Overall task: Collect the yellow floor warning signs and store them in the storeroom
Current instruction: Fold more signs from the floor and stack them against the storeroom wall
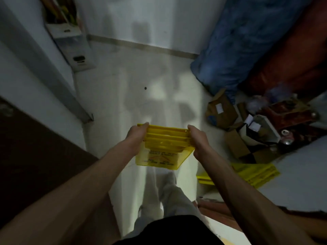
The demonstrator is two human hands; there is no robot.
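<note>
I hold a stack of folded yellow floor warning signs out in front of me, above the pale floor of a dim small room. My left hand grips the stack's left edge and my right hand grips its right edge. The top sign's printed triangle and text face me. Another yellow sign lies flat low on the right, partly hidden behind my right forearm.
Cardboard boxes and clutter pile up on the right under a blue bundle and a red one. A white box leans at the far left wall. A dark door stands at left. Bare floor lies ahead.
</note>
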